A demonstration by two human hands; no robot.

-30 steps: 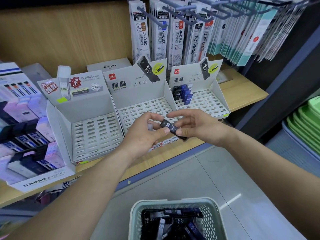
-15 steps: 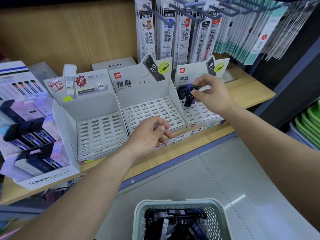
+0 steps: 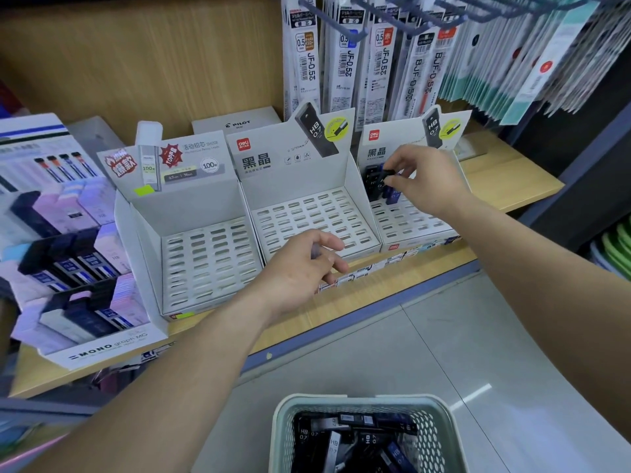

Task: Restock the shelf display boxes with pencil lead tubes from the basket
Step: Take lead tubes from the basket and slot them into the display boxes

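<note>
1. Well, the biggest thing I saw was the wooden shelf [image 3: 512, 179], with three white display boxes side by side on it.
2. The left box [image 3: 191, 206] and the middle box [image 3: 297, 186] showed only bare slots. The right box [image 3: 403, 227] had a few dark standing tubes [image 3: 374, 189] in its back left corner.
3. The basket [image 3: 358, 399] sat low down near me, and it held a pile of lead tubes [image 3: 358, 438].
4. The left hand [image 3: 300, 268] hung over the front edge of the middle box with its fingers loosely curled. I could not tell if it held anything.
5. The right hand [image 3: 426, 179] was up at the back of the right box. It pinched one small black tube [image 3: 387, 174] by its top, right next to the standing tubes.
6. I thought this was the tricky part. The slots looked small, so if the black tube came down tilted, it could miss its hole and fall flat.
7. The fingers were also very close to the standing tubes, so a little bump could knock them over. And if the right hand let go too soon, the black tube could drop and slide away.
</note>
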